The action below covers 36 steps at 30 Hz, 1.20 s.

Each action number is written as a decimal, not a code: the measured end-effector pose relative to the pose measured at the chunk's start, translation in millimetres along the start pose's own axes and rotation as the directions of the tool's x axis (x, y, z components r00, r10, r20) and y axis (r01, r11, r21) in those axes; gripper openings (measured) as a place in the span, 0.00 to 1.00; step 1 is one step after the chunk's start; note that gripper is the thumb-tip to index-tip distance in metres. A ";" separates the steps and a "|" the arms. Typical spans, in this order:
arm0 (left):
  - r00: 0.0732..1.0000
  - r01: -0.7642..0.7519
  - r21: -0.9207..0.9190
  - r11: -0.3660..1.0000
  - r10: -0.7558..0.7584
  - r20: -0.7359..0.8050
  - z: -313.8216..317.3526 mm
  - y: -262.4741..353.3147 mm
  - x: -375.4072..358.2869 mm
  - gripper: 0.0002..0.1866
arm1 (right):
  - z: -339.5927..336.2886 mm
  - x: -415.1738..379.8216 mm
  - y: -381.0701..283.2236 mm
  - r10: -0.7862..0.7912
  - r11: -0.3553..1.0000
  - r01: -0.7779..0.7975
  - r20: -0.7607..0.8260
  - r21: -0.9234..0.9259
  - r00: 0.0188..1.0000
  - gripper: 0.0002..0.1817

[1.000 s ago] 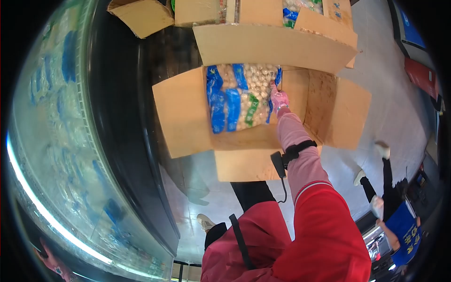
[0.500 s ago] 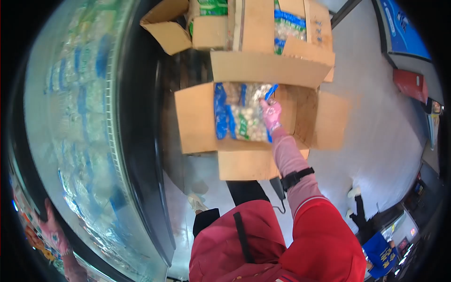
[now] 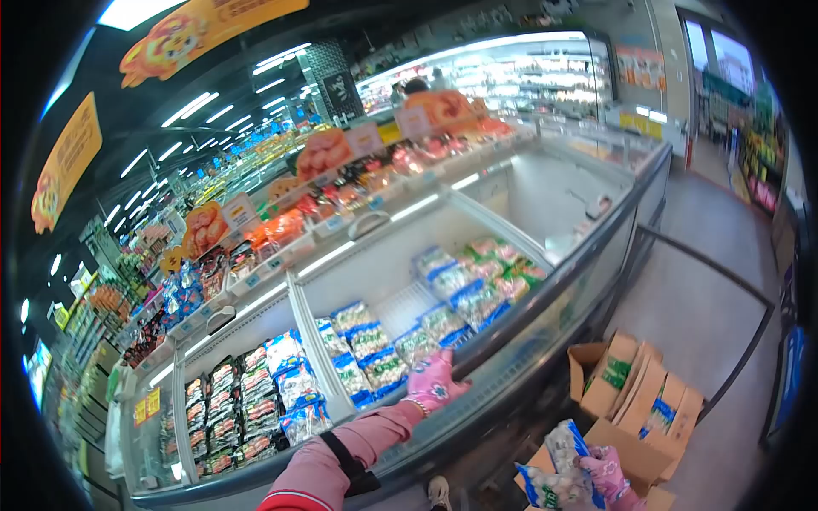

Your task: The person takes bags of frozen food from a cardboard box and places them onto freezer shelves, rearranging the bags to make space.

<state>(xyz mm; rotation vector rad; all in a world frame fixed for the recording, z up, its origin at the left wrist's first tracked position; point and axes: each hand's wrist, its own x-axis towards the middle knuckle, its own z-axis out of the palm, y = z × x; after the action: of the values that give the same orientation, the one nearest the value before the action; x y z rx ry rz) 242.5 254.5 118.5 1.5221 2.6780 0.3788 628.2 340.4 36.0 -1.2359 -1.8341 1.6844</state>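
My left hand (image 3: 436, 383), in a pink flowered glove, rests with thumb spread on the front rim (image 3: 490, 347) of a chest freezer. Its fingers point inward, beside clear bags of white balls (image 3: 385, 370) with blue ends. Low on the right, my right hand (image 3: 605, 470), in a matching glove, grips the edge of a bag of pale balls (image 3: 562, 444) with blue trim. Another such bag (image 3: 558, 490) lies against it, above an opened cardboard box (image 3: 632, 451). The right wrist is partly cut off by the frame's bottom.
Dark-packed frozen goods (image 3: 223, 409) fill the freezer's left section; green-marked bags (image 3: 504, 264) lie farther right. More open cartons (image 3: 618, 362) stand on the floor by a black metal rail (image 3: 716, 272). Packaged goods (image 3: 281, 228) line the shelf behind the freezer.
The view has swung up and left from the box to the freezer. My right hand still has the bag, now apparently raised at the box; my left hand stays at the freezer rim.
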 end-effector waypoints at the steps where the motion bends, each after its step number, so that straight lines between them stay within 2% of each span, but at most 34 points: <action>1: 1.000 -0.004 -0.017 1.000 0.004 -0.029 -6.2 -7.7 -3.3 0.39 | 14.4 -9.4 -49.2 -0.027 0.999 0.026 -0.010 -0.019 1.000 0.10; 3: 0.980 -0.083 -0.378 0.922 0.143 0.135 -12.2 -31.6 -6.6 0.45 | 46.0 -22.7 -141.1 0.004 0.986 -0.015 0.068 0.169 0.998 0.07; 4: 0.984 -0.084 -0.395 0.915 0.139 0.114 -16.2 -49.6 5.7 0.45 | 59.8 -8.2 -168.7 -0.108 0.982 0.097 0.066 0.160 0.992 0.07; 6: 0.889 -0.094 -0.761 0.642 0.399 0.227 -16.5 -83.2 7.4 0.39 | 82.8 0.6 -228.0 -0.264 0.960 0.256 0.065 0.111 0.962 0.09; 7: 0.902 -0.088 -0.772 0.629 0.379 0.206 -23.5 -100.4 1.8 0.39 | 96.8 0.3 -261.5 -0.319 0.947 0.315 0.066 0.064 0.946 0.10; 9: 0.820 -0.087 -0.872 0.481 0.531 0.212 -51.7 -132.5 -9.8 0.30 | 126.6 20.2 -287.9 -0.501 0.864 0.502 -0.172 -0.039 0.848 0.12; 10: 0.844 -0.045 -0.930 0.365 0.512 0.160 -79.1 -150.3 -22.4 0.20 | 136.7 26.5 -310.1 -0.569 0.822 0.567 -0.111 -0.049 0.815 0.12; 11: 0.878 -0.080 -0.942 0.326 0.471 0.088 -107.6 -172.2 -32.0 0.15 | 145.3 40.6 -320.9 -0.587 0.809 0.585 -0.077 -0.052 0.806 0.12; 12: 0.936 -0.072 -0.957 0.282 0.350 0.033 -135.7 -199.9 -44.3 0.12 | 152.7 56.1 -328.9 -0.573 0.814 0.581 -0.163 0.002 0.803 0.08; 13: 0.937 -0.296 -0.942 0.160 0.237 -0.255 -138.3 -239.5 -48.1 0.10 | 161.3 69.3 -337.2 -0.544 0.817 0.574 -0.250 0.060 0.801 0.05; 14: 0.934 -0.347 -0.932 0.101 -0.049 -0.353 -144.2 -276.2 -55.7 0.10 | 171.1 74.4 -355.4 -0.600 0.794 0.605 -0.083 0.066 0.796 0.08; 15: 0.889 -0.348 -0.936 0.057 -0.298 -0.348 -151.5 -315.8 -61.1 0.10 | 189.4 78.6 -371.3 -0.599 0.795 0.602 -0.062 0.067 0.798 0.08; 16: 0.762 -0.404 -0.893 0.197 -0.467 -0.448 -154.0 -355.9 -65.3 0.11 | 211.2 82.4 -386.8 -0.570 0.812 0.578 -0.107 0.078 0.815 0.07; 17: 0.722 -0.419 -0.901 -0.109 -0.642 -0.258 -150.4 -397.5 -67.6 0.11 | 231.1 89.1 -399.9 -0.539 0.827 0.554 -0.151 0.093 0.829 0.07; 18: 0.696 -0.355 -0.935 -0.017 -0.673 -0.252 -144.8 -420.7 -72.1 0.11 | 237.1 104.2 -404.2 -0.511 0.851 0.521 -0.127 0.064 0.850 0.07; 19: 0.710 -0.172 -0.984 0.039 -0.688 -0.151 -129.1 -451.3 -74.1 0.13 | 253.0 122.3 -406.1 -0.508 0.854 0.516 -0.108 0.069 0.855 0.07; 21: 0.811 0.229 -0.948 0.221 -0.582 0.060 -95.5 -488.8 -85.4 0.17 | 282.1 153.9 -407.0 -0.573 0.819 0.572 0.004 0.048 0.820 0.07; 22: 0.835 0.347 -0.900 0.266 -0.524 0.167 -72.6 -503.3 -86.7 0.18 | 299.2 144.1 -429.0 -0.510 0.834 0.538 0.205 -0.120 0.836 0.09; 23: 0.842 0.447 -0.837 0.317 -0.465 0.274 -62.2 -504.8 -85.8 0.20 | 310.6 162.8 -425.4 -0.474 0.830 0.528 0.274 -0.177 0.837 0.10; 24: 0.868 0.451 -0.809 0.378 -0.396 0.299 -51.2 -504.2 -85.1 0.22 | 323.4 191.1 -417.8 -0.434 0.820 0.521 0.337 -0.237 0.836 0.11; 25: 0.888 0.447 -0.781 0.436 -0.324 0.327 -46.3 -495.1 -83.0 0.23 | 335.8 214.5 -411.5 -0.424 0.778 0.572 0.455 -0.259 0.783 0.13; 26: 0.916 0.401 -0.714 0.574 -0.279 0.289 -35.0 -492.2 -75.7 0.28 | 348.9 248.7 -393.3 -0.365 0.752 0.555 0.477 -0.354 0.800 0.14; 27: 0.939 0.343 -0.627 0.700 -0.229 0.258 -22.7 -491.1 -68.3 0.34 | 367.5 263.4 -384.6 -0.342 0.712 0.586 0.538 -0.387 0.771 0.15; 29: 0.901 0.391 -0.626 0.675 -0.139 0.412 6.8 -494.8 -51.0 0.51 | 402.5 300.1 -352.1 -0.226 0.704 0.573 0.632 -0.420 0.741 0.18; 30: 0.889 0.378 -0.570 0.730 -0.116 0.442 2.8 -484.9 -47.2 0.57 | 420.1 307.9 -340.4 -0.167 0.714 0.577 0.705 -0.396 0.690 0.18; 31: 0.878 0.358 -0.509 0.783 -0.096 0.469 -2.7 -475.9 -40.6 0.63 | 437.8 318.5 -330.4 -0.091 0.627 0.635 0.768 -0.451 0.634 0.19; 32: 0.895 0.298 -0.480 0.825 -0.066 0.442 24.6 -483.0 -30.3 0.64 | 456.1 325.1 -317.9 -0.032 0.563 0.670 0.798 -0.483 0.602 0.20; 33: 0.905 0.240 -0.449 0.860 -0.032 0.424 53.8 -486.7 -22.3 0.65 | 473.8 335.3 -301.7 0.014 0.506 0.731 0.852 -0.458 0.524 0.22; 34: 0.916 0.209 -0.469 0.858 -0.004 0.401 59.6 -481.5 -14.5 0.66 | 491.0 339.4 -292.4 0.065 0.553 0.730 0.895 -0.401 0.442 0.23; 35: 0.922 0.183 -0.490 0.852 0.025 0.387 60.9 -474.4 -13.2 0.67 | 505.7 322.1 -305.7 0.127 0.503 0.795 0.939 -0.338 0.319 0.17; 36: 0.966 0.024 -0.443 0.896 0.094 0.243 64.7 -470.9 -10.6 0.55 | 520.9 345.4 -273.9 0.081 0.465 0.876 0.991 -0.132 0.107 0.16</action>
<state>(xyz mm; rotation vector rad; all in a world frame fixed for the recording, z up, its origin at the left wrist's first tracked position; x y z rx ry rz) -138.4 27.5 -53.1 1.3703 2.1719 0.6847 -52.7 314.9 74.4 0.8019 -3.3791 1.1601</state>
